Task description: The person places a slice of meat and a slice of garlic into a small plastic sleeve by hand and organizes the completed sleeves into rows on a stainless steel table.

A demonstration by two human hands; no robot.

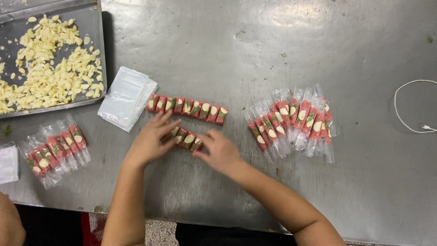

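My left hand (152,139) and my right hand (221,150) press from both sides on a short row of pink meat pieces topped with a garlic slice and green leaf (185,138) on the steel table (255,50). Just beyond it lies a longer row of the same unwrapped pieces (187,108). A stack of small clear plastic bags (127,97) lies to the left of that row. Neither hand lifts anything; the fingers rest against the ends of the short row.
A metal tray (101,54) of sliced garlic sits at the far left. Bagged pieces lie in a pile at right (293,124) and another at left (57,150). A white cable (400,111) curls at the right edge. Another person's arm (9,223) shows at the bottom left.
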